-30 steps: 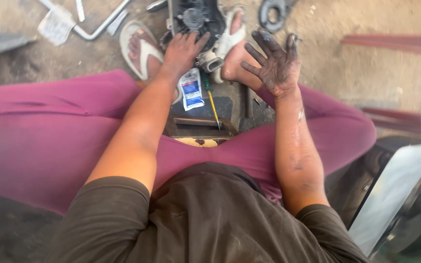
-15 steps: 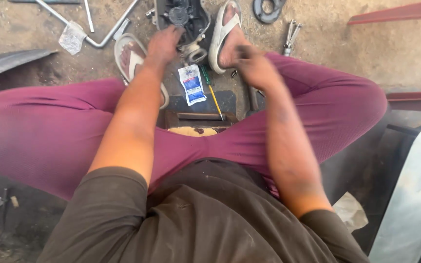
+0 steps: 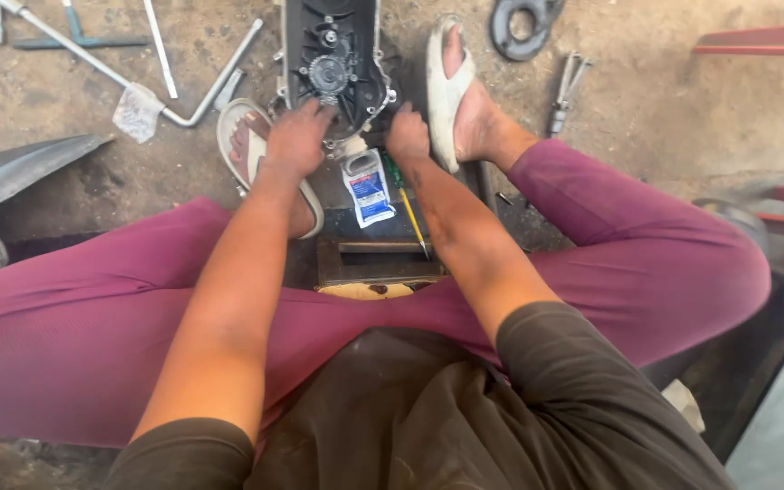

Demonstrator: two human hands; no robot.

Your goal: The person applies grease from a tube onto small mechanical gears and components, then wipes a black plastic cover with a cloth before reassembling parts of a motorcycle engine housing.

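gripping the near end of the black engine cover (image 3: 333, 63), the left hand (image 3: 297, 141) and right hand (image 3: 407, 136) are now both clamping it; earlier the right was lifted open.

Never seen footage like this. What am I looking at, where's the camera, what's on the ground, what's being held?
There is no machine here: a person works with two bare hands, and the one picture comes from a camera worn on their head, looking down past a dark shirt and magenta trousers.

The person sits low, sandalled feet on dusty ground. Between the feet lies a dark grey metal engine cover with a small gear inside. The left hand rests on its near left edge, the right hand on its near right corner. Both touch it; whether the fingers grip anything is hidden.

Just below lie a small white and blue sachet and a thin yellow-handled screwdriver. At the top left is a long bent steel wrench, and at the top right a dark round metal part.
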